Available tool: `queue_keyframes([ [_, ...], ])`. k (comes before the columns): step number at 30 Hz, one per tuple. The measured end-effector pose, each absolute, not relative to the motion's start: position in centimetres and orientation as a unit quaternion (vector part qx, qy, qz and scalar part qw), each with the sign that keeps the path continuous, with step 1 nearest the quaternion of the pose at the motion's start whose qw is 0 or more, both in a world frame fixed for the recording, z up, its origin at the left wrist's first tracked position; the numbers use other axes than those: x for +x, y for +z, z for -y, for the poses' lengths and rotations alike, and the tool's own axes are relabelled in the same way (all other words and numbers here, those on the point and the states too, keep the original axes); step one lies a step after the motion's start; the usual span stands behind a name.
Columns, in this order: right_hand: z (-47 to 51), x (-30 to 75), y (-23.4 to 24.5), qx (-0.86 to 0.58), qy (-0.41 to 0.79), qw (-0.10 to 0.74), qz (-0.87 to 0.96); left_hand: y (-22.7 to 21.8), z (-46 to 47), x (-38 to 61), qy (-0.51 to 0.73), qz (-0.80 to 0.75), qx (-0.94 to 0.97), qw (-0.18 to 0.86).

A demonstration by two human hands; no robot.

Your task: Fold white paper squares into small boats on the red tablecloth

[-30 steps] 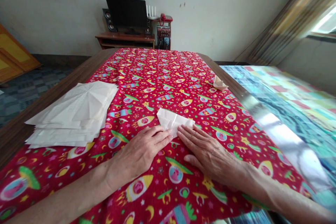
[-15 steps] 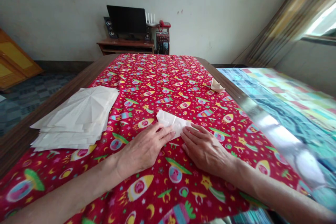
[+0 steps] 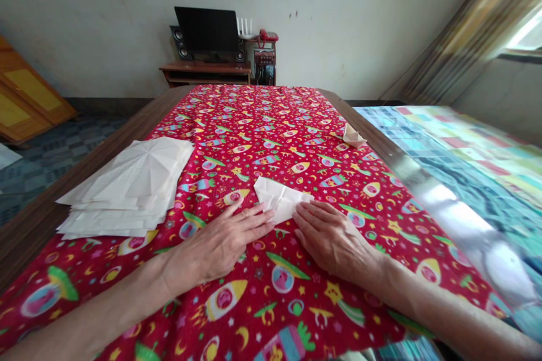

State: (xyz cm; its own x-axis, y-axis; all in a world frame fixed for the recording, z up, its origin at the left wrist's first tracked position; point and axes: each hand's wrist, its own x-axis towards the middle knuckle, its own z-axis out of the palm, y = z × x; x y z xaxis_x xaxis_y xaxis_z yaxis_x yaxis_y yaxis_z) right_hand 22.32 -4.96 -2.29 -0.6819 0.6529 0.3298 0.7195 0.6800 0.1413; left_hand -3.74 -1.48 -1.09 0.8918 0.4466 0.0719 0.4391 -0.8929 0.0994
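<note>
Left hand back, at folded paper

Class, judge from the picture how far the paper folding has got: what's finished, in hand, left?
Done: one small folded paper shape sits near the tablecloth far right edge. In hand: left hand and right hand press flat on a partly folded sheet. Left: apparently the stack of flat sheets on the left.
</note>
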Motion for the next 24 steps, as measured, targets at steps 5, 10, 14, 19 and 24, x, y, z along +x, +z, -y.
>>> queue_keyframes([
  [5,4.9,21.9,-1.9,-0.378,-0.132,0.168,0.901,-1.4,1.8,-4.4,0.073,-0.228,0.969,0.055],
  [10,4.0,21.5,-0.9,-0.394,-0.109,0.187,0.893,-0.4,0.3,-2.8,0.156,-0.23,0.955,0.107],
  [14,2.3,21.4,-1.1,-0.44,-0.069,0.181,0.877,-0.3,-2.4,-0.8,0.2,-0.227,0.943,0.137],
  [19,1.2,21.8,-1.7,-0.483,-0.016,0.239,0.842,-1.3,-5.6,0.0,0.195,-0.271,0.932,0.139],
  [24,1.5,22.5,-1.2,-0.521,-0.014,0.24,0.819,-2.2,-7.3,-0.5,0.201,-0.288,0.927,0.134],
])
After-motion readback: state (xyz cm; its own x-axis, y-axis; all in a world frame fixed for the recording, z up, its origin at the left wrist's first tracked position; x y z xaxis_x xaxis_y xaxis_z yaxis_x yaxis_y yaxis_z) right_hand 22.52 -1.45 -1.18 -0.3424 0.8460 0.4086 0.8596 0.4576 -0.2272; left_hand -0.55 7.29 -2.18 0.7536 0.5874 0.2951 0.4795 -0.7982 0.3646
